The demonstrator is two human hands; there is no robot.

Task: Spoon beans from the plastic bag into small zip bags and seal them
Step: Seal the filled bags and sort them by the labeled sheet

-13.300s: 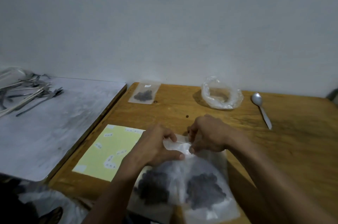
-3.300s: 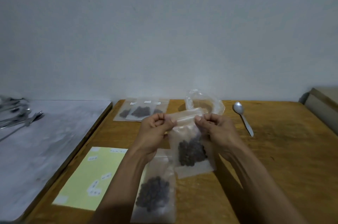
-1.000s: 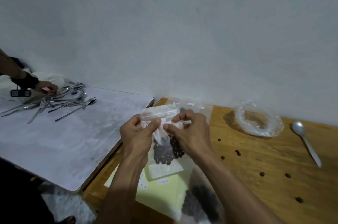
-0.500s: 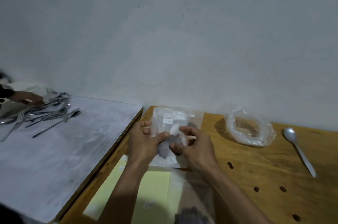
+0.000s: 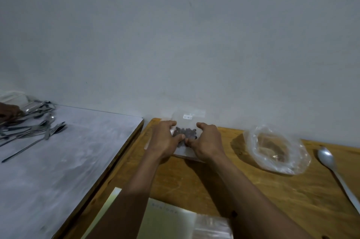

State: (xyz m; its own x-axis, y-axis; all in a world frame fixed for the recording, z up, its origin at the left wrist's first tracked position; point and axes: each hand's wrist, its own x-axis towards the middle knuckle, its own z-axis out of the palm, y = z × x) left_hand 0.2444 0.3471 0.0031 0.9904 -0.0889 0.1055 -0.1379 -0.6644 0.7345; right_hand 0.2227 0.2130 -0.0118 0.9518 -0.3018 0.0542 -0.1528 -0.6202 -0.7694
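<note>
Head camera view: small clear zip bag of dark beans lies at the far edge of the wooden table against the wall. Left hand and right hand press it flat, fingers closed onto it. Clear plastic bag and metal spoon lie right.

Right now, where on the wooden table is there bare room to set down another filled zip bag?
Bare wood lies between the right forearm and the spoon, below the plastic bag. The far left corner is crowded: both hands hold a zip bag there.
</note>
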